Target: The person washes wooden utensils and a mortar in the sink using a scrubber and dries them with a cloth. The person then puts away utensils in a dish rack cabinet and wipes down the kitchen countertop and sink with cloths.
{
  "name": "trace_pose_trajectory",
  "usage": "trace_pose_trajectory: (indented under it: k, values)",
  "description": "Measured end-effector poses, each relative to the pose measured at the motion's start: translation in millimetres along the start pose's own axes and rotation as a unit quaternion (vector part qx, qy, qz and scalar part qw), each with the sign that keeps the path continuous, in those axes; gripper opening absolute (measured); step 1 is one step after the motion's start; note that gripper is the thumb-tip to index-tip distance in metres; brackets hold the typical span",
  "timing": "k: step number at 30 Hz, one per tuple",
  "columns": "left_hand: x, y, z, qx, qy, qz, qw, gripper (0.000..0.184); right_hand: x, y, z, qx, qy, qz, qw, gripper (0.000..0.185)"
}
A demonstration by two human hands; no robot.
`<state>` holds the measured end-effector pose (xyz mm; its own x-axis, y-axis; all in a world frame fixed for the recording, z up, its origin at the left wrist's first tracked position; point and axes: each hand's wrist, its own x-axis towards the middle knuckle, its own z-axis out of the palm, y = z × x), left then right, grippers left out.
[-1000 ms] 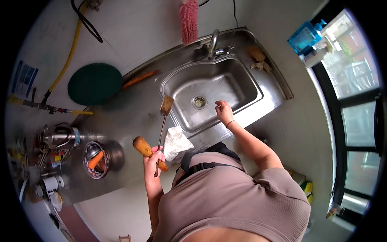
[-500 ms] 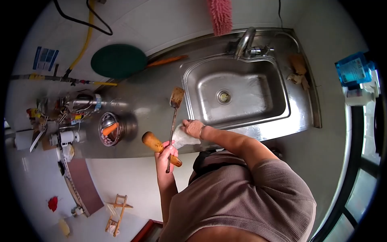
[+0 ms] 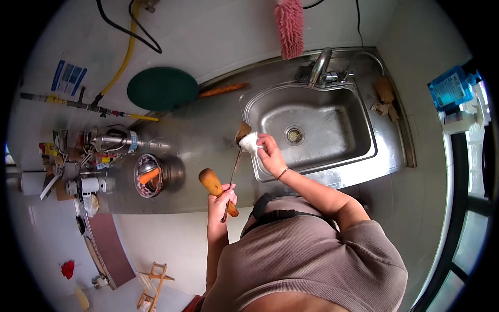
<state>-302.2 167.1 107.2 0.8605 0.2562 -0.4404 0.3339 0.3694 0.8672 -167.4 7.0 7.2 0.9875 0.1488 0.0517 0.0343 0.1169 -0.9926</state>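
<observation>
Below the sink's left edge, my left hand [image 3: 222, 199] is closed around a wooden pestle [image 3: 210, 182] and a long-handled metal spatula [image 3: 236, 167] together. The pestle's thick end points up and left. Its narrower end sticks out below my fist. The spatula's thin handle rises to a squarish, brown-stained head [image 3: 243, 131]. My right hand [image 3: 270, 156] pinches a crumpled white cloth or paper towel [image 3: 249, 143] against that head, covering part of it.
A steel sink [image 3: 367, 152] with a faucet [image 3: 320, 67] is at right. On the counter at left stands a steel pot [image 3: 165, 177] with an orange-handled item inside. A green round board [image 3: 162, 89] leans on the back wall. Cluttered utensils are at far left; bottles [image 3: 450, 89] at far right.
My right hand has lifted the white cloth from beside my left hand up to the spatula's head. The pestle and spatula have shifted slightly right. The camera view has moved a little.
</observation>
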Motion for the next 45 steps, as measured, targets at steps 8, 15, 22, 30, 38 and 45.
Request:
trace_pose_trajectory:
  k: [8,15,22,30,38,45]
  values:
    - [2.5,13.4,26.7,0.159,-0.102,-0.043,0.981,0.015,39.5,7.5,4.5,-0.224,0.133,-0.123,0.958,0.017]
    - [-12.5,25.4,18.4,0.06,-0.066,-0.038,0.995,0.017,82.8,72.9,-59.8,0.523,0.098,0.266,0.804,0.027]
    - [0.4,-7.9,5.9,-0.166,-0.162,-0.166,0.958,0.023,43.6,-4.1,-40.3,0.668,-0.102,0.286,0.679,0.037]
    - [-6.3,-13.8,8.0,-0.25,-0.151,-0.138,0.946,0.021,49.8,-16.9,-16.9,0.689,-0.105,0.304,0.649,0.041]
    - [-16.8,-2.9,-11.5,-0.168,-0.113,-0.098,0.974,0.02,29.5,-7.5,-9.3,0.632,-0.166,0.358,0.667,0.044]
    - [-42.6,8.7,-22.6,-0.108,-0.052,-0.059,0.991,0.018,51.6,-23.3,-30.2,0.555,-0.137,0.445,0.69,0.045]
